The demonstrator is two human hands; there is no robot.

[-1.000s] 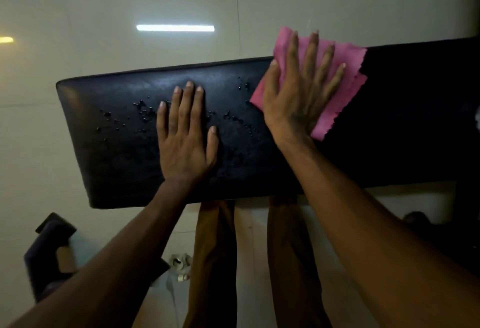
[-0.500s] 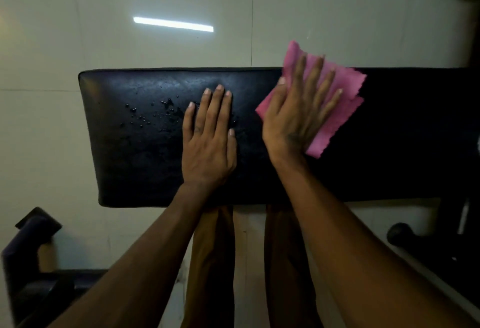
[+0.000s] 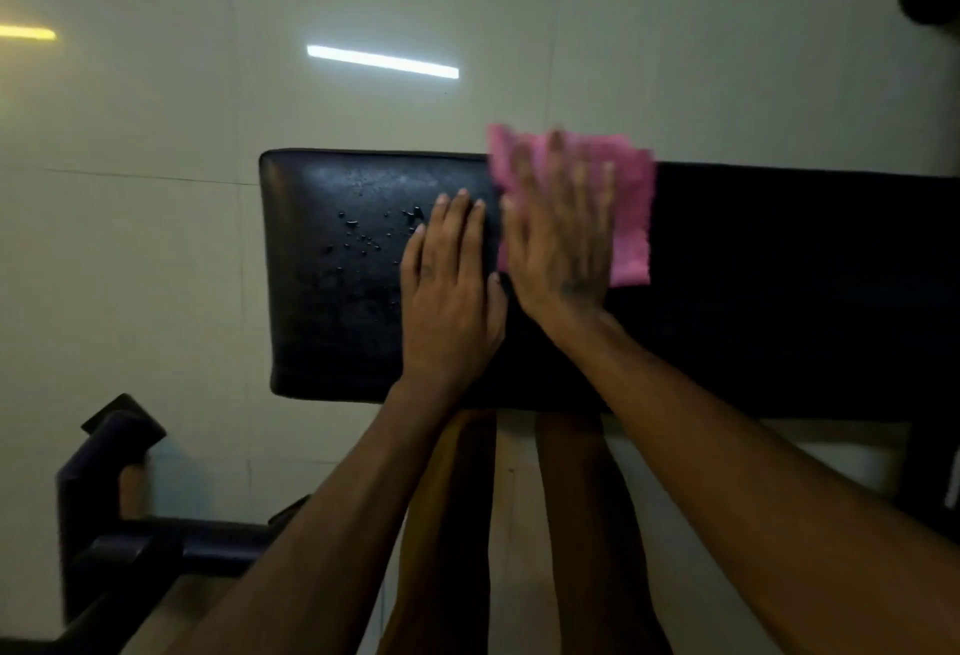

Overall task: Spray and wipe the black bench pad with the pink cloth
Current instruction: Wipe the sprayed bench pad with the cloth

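Dark frame [image 3: 156, 545] lower left; droplets [image 3: 363, 233] beside left hand [image 3: 449, 301].

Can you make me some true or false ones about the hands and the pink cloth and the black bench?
1. The right hand presses flat on the pink cloth. True.
2. The left hand holds a spray bottle. False: it lies flat and bare on the black bench pad.
3. Water drops sit left of the left hand. True.
4. The cloth lies on the floor. False: it is on the pad's far edge.
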